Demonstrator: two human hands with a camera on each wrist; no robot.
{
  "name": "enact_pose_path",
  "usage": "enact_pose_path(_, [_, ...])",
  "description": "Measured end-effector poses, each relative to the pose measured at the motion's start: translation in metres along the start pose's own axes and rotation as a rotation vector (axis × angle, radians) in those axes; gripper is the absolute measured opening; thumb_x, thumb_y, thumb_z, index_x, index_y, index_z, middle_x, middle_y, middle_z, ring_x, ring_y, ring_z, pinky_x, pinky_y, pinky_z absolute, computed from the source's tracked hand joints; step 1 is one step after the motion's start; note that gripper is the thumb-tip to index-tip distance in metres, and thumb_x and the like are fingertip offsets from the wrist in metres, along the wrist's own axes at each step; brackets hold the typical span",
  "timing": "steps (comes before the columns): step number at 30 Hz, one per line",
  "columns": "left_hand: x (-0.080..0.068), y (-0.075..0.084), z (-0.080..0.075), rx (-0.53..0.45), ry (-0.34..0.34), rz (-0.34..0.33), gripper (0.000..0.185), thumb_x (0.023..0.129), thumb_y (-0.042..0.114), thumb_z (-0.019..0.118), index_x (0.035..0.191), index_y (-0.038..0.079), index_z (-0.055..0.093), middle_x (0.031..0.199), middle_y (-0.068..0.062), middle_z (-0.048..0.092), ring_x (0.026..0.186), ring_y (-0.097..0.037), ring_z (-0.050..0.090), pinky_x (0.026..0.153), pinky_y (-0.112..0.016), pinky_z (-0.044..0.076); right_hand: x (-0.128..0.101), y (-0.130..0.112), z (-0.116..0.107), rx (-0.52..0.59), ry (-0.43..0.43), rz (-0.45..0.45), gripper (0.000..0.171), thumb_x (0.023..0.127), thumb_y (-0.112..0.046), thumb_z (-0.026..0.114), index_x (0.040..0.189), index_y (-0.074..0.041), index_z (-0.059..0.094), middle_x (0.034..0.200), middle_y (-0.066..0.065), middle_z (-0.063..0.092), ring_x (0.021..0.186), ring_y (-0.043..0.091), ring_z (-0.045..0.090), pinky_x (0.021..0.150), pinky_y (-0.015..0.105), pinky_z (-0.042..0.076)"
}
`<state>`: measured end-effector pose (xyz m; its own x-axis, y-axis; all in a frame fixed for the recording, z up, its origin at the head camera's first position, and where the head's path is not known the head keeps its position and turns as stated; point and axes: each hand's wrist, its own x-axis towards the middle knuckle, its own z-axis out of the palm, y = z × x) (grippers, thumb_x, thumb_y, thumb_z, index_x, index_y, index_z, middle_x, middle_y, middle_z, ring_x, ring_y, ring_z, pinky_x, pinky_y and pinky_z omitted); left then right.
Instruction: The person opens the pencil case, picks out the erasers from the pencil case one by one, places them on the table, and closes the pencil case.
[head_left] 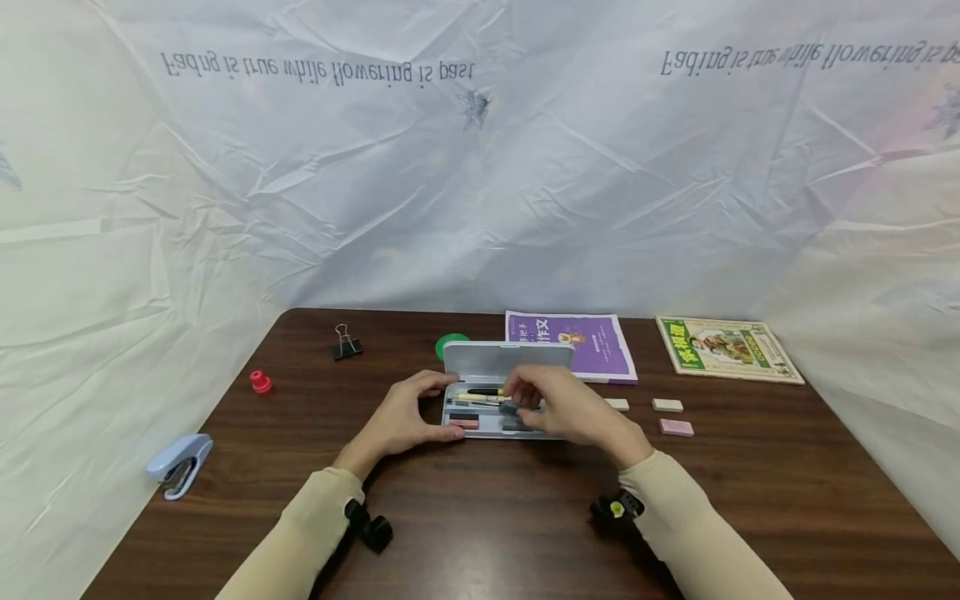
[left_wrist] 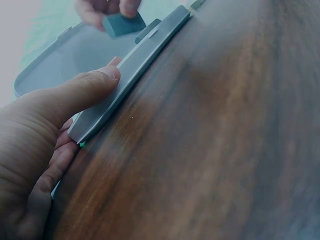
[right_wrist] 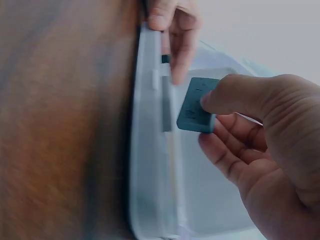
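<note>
An open pencil case [head_left: 480, 360], pale grey with its lid raised at the back, lies on the table before me. My left hand [head_left: 401, 417] grips its left end, thumb along the front wall and fingers round the far side. Between thumb and fingers, my right hand [head_left: 573, 404] pinches a dark green eraser [right_wrist: 197, 105] just over the case's right half. A yellowish pen [head_left: 480, 398] and a black pen [head_left: 483, 391] lie in the back of the tray. A black-and-pink eraser [head_left: 463, 422] and a grey eraser [head_left: 516, 424] lie along its front.
Two white erasers, one [head_left: 667, 405] farther right, and a pink eraser [head_left: 677, 427] lie right of the case. Behind are a purple book [head_left: 615, 354], an illustrated booklet [head_left: 727, 350] and a green round object [head_left: 450, 342]. Leftward are a binder clip [head_left: 347, 347], red object [head_left: 260, 382] and stapler [head_left: 180, 462].
</note>
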<state>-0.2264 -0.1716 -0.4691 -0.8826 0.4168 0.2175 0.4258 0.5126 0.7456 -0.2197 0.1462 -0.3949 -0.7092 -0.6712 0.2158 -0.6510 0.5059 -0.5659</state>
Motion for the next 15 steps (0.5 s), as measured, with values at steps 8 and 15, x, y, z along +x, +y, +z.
enact_pose_path(8, [0.001,0.002,0.001,0.023,-0.001,0.001,0.084,0.081,0.042,0.103,0.153,0.019,0.068,0.154,-0.001,0.065,0.139,-0.022,0.064,0.117,-0.046,0.056,-0.028,0.002,-0.042,-0.047,0.21,-0.049,0.031,0.09,0.009,0.082,0.11,-0.014,0.078,0.103,-0.005,0.073,0.093,0.011,0.07,0.082,0.04,0.067])
enact_pose_path(15, [-0.001,0.0,0.001,0.026,0.0,-0.001,0.084,0.081,0.044,0.103,0.154,0.02,0.068,0.155,-0.002,0.064,0.139,-0.023,0.064,0.117,-0.047,0.056,-0.074,0.015,-0.079,-0.166,0.347,0.023,0.039,0.088,0.013,0.084,0.11,-0.018,0.078,0.105,-0.009,0.073,0.091,0.007,0.069,0.078,0.027,0.064])
